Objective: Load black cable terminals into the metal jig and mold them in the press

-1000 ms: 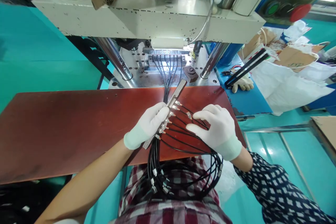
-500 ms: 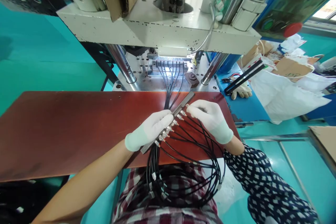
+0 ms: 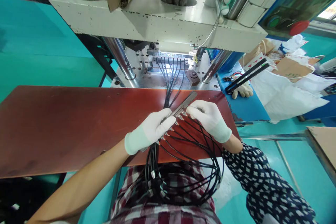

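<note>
My left hand [image 3: 149, 130], in a white glove, is wrapped round a narrow metal bar [image 3: 188, 100] held slantwise above a red-brown board. Several small metal connectors [image 3: 176, 123] with copper-coloured tips sit along the bar's near side, each on a black cable [image 3: 194, 143]. My right hand [image 3: 210, 119], gloved too, pinches at a cable end by the bar's upper part; the fingers partly hide it. The cables loop into a coil [image 3: 151, 168] over my lap. Other cable ends [image 3: 172, 73] run from the bundle into a metal mould [image 3: 154, 67] under the press.
A cream press [image 3: 157, 24] with steel columns [image 3: 216, 64] stands ahead of the board [image 3: 65, 129]. To the right, a blue surface [image 3: 258, 106] carries a work glove [image 3: 243, 91] and two black bars [image 3: 246, 75]. White sacks [image 3: 291, 94] lie beyond. A red button [image 3: 299, 28] is at upper right.
The left thumb has shifted slightly right and now covers more of the connectors along the bar. The right hand stays pinched near the bar's upper end. The camera view has tilted a little.
</note>
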A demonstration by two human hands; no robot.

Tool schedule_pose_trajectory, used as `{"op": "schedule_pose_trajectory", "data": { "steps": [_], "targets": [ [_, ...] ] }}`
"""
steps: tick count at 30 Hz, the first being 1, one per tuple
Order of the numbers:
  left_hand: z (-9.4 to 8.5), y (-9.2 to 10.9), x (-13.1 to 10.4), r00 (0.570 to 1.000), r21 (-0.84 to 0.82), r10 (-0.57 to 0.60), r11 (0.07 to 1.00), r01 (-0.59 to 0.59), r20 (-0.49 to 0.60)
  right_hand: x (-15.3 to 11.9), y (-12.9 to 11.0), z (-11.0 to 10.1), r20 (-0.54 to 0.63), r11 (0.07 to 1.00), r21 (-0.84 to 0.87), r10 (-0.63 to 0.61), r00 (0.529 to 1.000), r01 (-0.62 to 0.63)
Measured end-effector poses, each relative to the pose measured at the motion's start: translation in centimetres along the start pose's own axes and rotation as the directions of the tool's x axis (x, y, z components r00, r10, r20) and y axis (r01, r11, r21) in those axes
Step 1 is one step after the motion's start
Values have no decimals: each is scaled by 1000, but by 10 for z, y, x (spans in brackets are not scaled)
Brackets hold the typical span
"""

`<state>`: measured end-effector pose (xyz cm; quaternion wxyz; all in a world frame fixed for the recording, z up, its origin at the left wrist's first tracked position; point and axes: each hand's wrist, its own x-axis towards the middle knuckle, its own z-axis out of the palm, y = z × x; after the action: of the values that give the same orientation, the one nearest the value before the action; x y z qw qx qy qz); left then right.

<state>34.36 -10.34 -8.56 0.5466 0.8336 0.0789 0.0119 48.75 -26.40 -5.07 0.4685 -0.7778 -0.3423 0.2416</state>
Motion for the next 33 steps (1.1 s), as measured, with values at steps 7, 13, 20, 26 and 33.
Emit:
{"op": "schedule_pose_trajectory", "data": {
  "steps": [7, 13, 20, 26, 33],
  "targets": [
    [0, -2, 1, 1000, 3, -4, 1000, 4, 26, -1, 2, 4, -19, 1000, -3, 19, 1000, -19],
    [3, 2, -1, 998, -84, -66, 994, 65, -13, -10, 6, 4, -73, 977, -188, -115, 991, 100],
    [5, 1, -1, 997, -107, -73, 992, 72, -1, -19, 12, 10, -167, 678, -696, -474, 865, 236],
    [4, -3, 0, 1000, -64, -17, 998, 17, -3, -14, 15, 12, -116, 523, -817, -562, 819, 243],
    [3, -2, 1, 1000, -61, -12, 998, 12, 0, -16, 18, 10, -98, 546, -791, -559, 823, 277]
  ]
}}
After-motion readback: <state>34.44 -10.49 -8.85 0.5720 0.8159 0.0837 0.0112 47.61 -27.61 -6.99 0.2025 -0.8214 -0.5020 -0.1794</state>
